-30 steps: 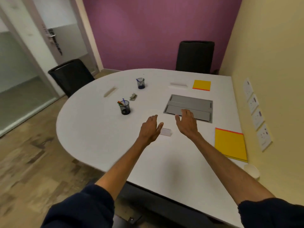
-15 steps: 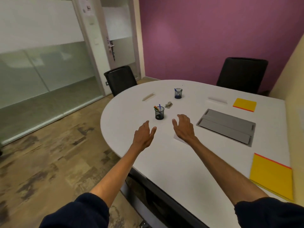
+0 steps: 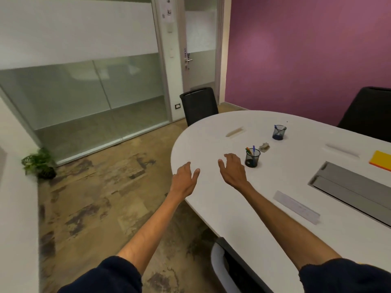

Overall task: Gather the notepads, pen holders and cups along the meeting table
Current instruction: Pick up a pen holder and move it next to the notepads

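A dark mesh pen holder (image 3: 252, 157) with several pens stands on the white oval meeting table (image 3: 211, 144). My right hand (image 3: 232, 171) hovers open just left of it, apart from it. My left hand (image 3: 185, 180) is open over the table's left edge, holding nothing. A second, bluish pen holder (image 3: 279, 132) stands farther back. A yellow notepad (image 3: 382, 160) shows at the right edge of the view.
A clear ruler (image 3: 296, 207) lies by my right forearm. A grey cable hatch (image 3: 351, 190) is set into the table. A small stapler-like object (image 3: 264, 147) and two pale strips (image 3: 235, 132) lie on top. Black chairs (image 3: 200, 104) stand at the back; another chair (image 3: 224, 269) is below me.
The view has swung left, showing more floor and glass wall. Both hands have drifted left along the table, the right one now close to the mesh pen holder.
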